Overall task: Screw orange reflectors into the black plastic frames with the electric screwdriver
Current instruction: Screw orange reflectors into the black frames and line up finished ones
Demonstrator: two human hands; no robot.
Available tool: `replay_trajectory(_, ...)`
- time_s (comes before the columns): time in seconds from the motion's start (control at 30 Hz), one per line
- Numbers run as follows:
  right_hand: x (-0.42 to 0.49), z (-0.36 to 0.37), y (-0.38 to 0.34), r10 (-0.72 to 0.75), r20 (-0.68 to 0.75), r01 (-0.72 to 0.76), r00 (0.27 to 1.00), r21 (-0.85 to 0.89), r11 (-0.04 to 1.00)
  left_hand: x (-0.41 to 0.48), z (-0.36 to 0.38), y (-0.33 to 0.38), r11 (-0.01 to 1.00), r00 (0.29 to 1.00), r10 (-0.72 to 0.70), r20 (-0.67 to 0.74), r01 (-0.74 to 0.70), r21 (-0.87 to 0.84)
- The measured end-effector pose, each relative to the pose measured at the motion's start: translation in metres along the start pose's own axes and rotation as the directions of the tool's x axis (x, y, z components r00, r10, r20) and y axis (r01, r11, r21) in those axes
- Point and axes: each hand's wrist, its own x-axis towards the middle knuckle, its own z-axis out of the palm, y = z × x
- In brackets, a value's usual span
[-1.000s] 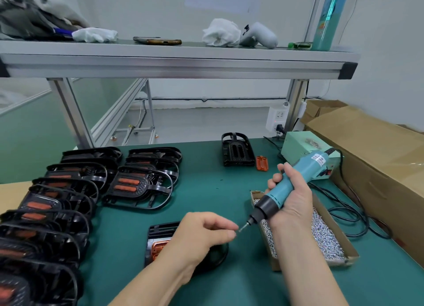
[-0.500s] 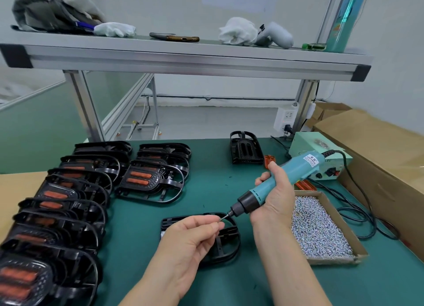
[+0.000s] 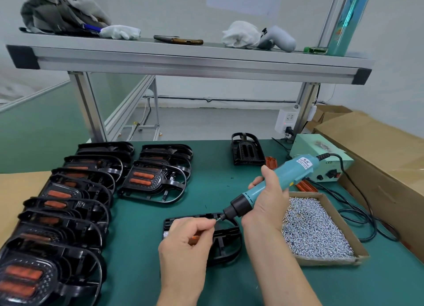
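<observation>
My right hand (image 3: 268,202) grips the teal electric screwdriver (image 3: 275,184), tilted down to the left with its bit at my left fingertips. My left hand (image 3: 185,243) is pinched at the bit tip, apparently on a small screw too small to make out. Under both hands a black plastic frame (image 3: 227,241) lies flat on the green mat, an orange reflector (image 3: 194,237) just showing beneath my left fingers. A cardboard tray of silver screws (image 3: 316,230) sits right of my right wrist.
Several finished black frames with orange reflectors (image 3: 68,197) lie stacked in rows on the left. One empty frame (image 3: 246,149) stands at the back, loose orange reflectors (image 3: 306,186) and the green power box (image 3: 321,158) near it. Cables (image 3: 362,216) and a cardboard box (image 3: 378,149) fill the right side.
The view shifted, so the work now sits more centred. Both hands stay together at the bit tip; the screwdriver tip has lowered toward the frame.
</observation>
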Motion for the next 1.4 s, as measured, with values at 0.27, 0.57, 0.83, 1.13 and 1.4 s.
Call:
replay_trajectory(0.27, 0.001, -0.002, 0.008, 0.073, -0.032, -0.073, 0.997, 0.009, 0.997, 0.000, -0.006, -0.004, 0.849, 0.891, 0.450, 0.063, -0.449, 0.280)
replay_trajectory(0.57, 0.005, -0.005, 0.011, -0.003, 0.002, 0.003, 1.000, -0.035, 0.999, 0.004, -0.005, -0.013, 0.779, 0.845, 0.502, 0.185, -0.535, 0.327)
replay_trajectory(0.83, 0.016, -0.001, -0.006, -0.272, 0.096, 0.278, 0.957, -0.058, 0.959, 0.008, -0.037, -0.046, 0.555, 0.842, 0.395, 0.367, -0.537, 0.635)
replay_trajectory(1.13, 0.001, 0.002, 0.006, -0.411, 0.234, 0.449, 0.881, -0.139, 0.883, 0.008, -0.036, -0.050, 0.493, 0.831, 0.338, 0.441, -0.556, 0.669)
replay_trajectory(1.4, -0.017, 0.013, 0.021, -0.360, 0.300, 0.419, 0.883, -0.162, 0.893, 0.008, -0.036, -0.045, 0.606, 0.888, 0.263, 0.378, -0.457, 0.651)
